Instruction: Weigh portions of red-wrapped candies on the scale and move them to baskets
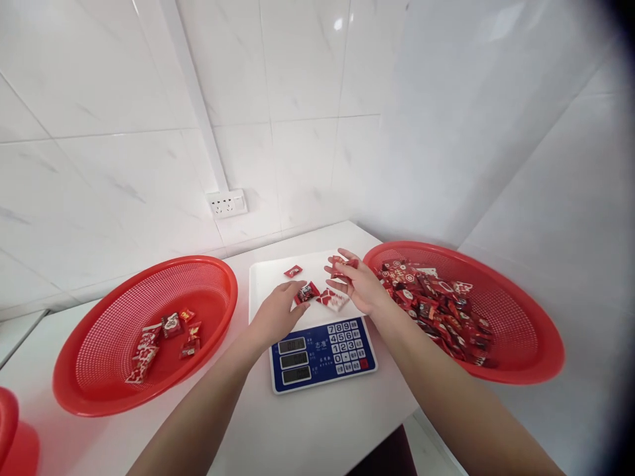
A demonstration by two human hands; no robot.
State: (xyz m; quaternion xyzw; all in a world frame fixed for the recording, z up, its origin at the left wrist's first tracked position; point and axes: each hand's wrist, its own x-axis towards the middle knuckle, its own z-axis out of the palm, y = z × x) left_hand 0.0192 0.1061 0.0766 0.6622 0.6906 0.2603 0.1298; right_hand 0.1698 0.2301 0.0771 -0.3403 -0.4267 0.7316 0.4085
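Note:
A digital scale [325,357] with a white pan [262,291] stands in the middle. My left hand [282,309] is over the pan, fingers closed on a dark red candy packet [306,292]. Above the pan's right side, my right hand [360,281] has its thumb and fingers around red packets [342,267]. Between the hands a red and white packet [333,300] lies on the pan, and a small red packet [293,271] rests farther back. The digits on the scale's displays are too dim to read surely.
At the left, a red basket [74,370] holds several packets [171,324]. The red basket [540,344] at the right holds a heap of red packets [446,311]. Another red container [7,423] shows at the lower left edge. A tiled wall with a socket [227,203] stands behind.

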